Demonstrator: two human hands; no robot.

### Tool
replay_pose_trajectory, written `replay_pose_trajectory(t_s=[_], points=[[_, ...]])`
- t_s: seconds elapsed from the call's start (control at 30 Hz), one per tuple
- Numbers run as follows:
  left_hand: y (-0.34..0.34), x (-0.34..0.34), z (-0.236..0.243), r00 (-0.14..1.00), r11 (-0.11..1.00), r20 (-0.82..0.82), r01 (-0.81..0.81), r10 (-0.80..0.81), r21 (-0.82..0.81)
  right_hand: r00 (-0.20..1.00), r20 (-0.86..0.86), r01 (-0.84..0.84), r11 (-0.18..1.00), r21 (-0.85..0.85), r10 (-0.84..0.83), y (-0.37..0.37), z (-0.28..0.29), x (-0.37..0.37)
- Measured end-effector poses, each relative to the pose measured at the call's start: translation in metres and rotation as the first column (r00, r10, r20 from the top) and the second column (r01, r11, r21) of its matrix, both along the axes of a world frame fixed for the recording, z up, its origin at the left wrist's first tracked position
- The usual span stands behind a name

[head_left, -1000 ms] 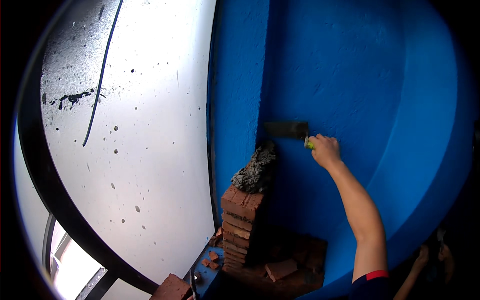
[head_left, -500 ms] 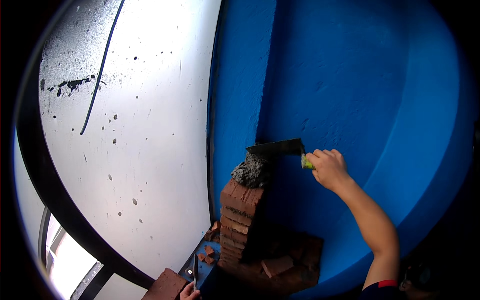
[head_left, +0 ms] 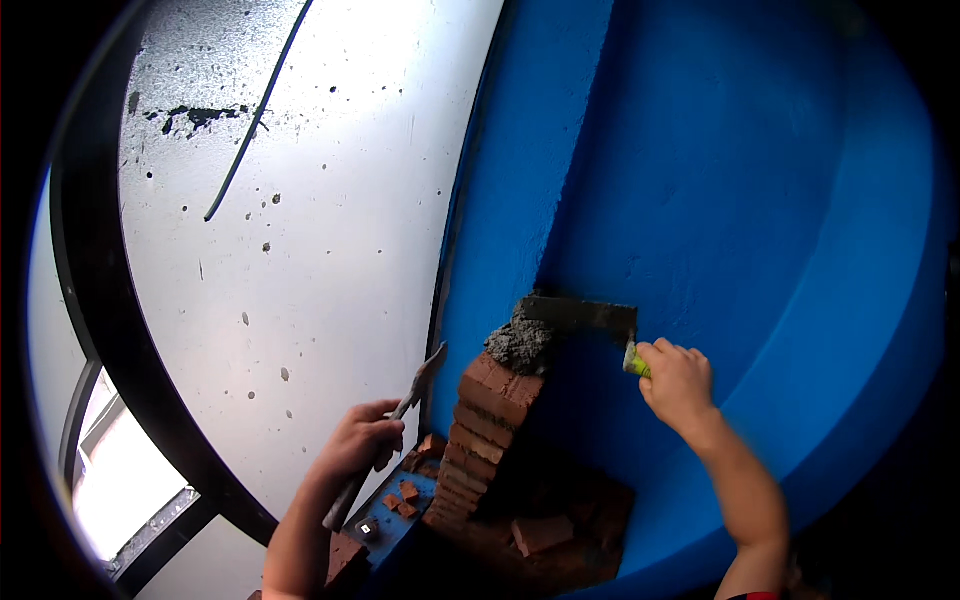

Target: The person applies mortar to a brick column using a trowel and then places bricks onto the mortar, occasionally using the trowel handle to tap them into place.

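My right hand (head_left: 682, 385) is closed round the yellow-green handle of a trowel (head_left: 592, 316) with a long, dark, rectangular blade. The blade's far end touches a heap of grey wet mortar (head_left: 518, 343) on top of a narrow brick stack (head_left: 482, 425). On the left, my left hand (head_left: 362, 440) grips a slim grey tool with a flat, tapering blade (head_left: 428, 372); its exact kind I cannot make out. That blade points up towards the stack and stays apart from the mortar. Its lower end sticks out below my hand.
Blue walls (head_left: 720, 180) stand behind and to the right of the stack. A white, mortar-spattered panel (head_left: 330, 230) is at the left. Brick fragments (head_left: 402, 500) and a small dark box (head_left: 367, 528) lie on a blue ledge. A loose brick (head_left: 542, 534) lies below the stack.
My left hand has risen from the lower edge with the slim tool, towards the stack. The trowel blade has dipped against the mortar. The whole view has shifted slightly.
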State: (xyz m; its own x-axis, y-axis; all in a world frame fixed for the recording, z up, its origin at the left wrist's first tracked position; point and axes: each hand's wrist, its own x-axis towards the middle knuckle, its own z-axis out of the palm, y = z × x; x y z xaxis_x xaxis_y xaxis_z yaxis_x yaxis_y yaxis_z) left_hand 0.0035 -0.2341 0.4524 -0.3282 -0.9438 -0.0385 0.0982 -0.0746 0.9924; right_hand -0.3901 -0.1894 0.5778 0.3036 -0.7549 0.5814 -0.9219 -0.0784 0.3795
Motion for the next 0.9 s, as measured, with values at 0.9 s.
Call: replay_pose_trajectory(t_s=[0.9], points=[[-0.009, -0.018, 0.075, 0.949, 0.942, 0.085, 0.312, -0.304, -0.121, 0.889, 0.458, -0.005, 0.998, 0.067, -0.026, 0.065, 0.040, 0.008]])
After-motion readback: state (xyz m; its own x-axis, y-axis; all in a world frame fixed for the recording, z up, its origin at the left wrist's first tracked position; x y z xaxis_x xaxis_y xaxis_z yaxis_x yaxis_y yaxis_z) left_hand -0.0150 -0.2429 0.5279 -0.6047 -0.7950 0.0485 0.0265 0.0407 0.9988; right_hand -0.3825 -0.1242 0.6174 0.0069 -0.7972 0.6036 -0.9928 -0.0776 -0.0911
